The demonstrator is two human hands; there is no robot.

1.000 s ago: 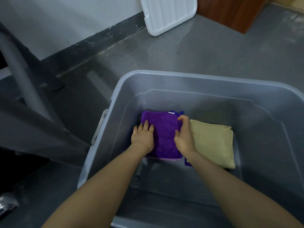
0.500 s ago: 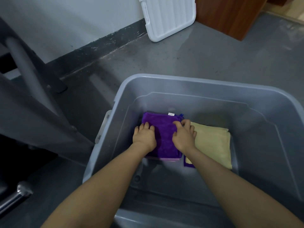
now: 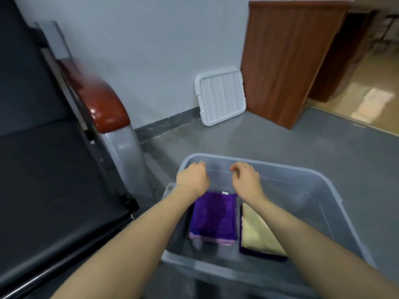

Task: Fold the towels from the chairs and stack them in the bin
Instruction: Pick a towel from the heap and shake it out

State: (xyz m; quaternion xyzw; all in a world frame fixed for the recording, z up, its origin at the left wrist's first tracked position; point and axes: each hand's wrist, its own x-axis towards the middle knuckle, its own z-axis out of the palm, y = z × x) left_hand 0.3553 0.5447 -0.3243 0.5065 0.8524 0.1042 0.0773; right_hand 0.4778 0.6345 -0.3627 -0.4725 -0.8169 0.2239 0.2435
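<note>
A translucent grey bin stands on the floor in front of me. Inside it a folded purple towel lies on top of a pink one, and to its right a folded yellow towel rests on a dark purple one. My left hand and my right hand hover above the bin, over its far side. Both are loosely curled, hold nothing, and are clear of the towels.
A black chair seat with a red-brown armrest fills the left. The bin's white lid leans on the wall beside a brown wooden cabinet. Grey floor surrounds the bin.
Both hands have lifted off the purple towel and risen out of the bin. The view has tilted up, bringing the chair, wall and cabinet into sight.
</note>
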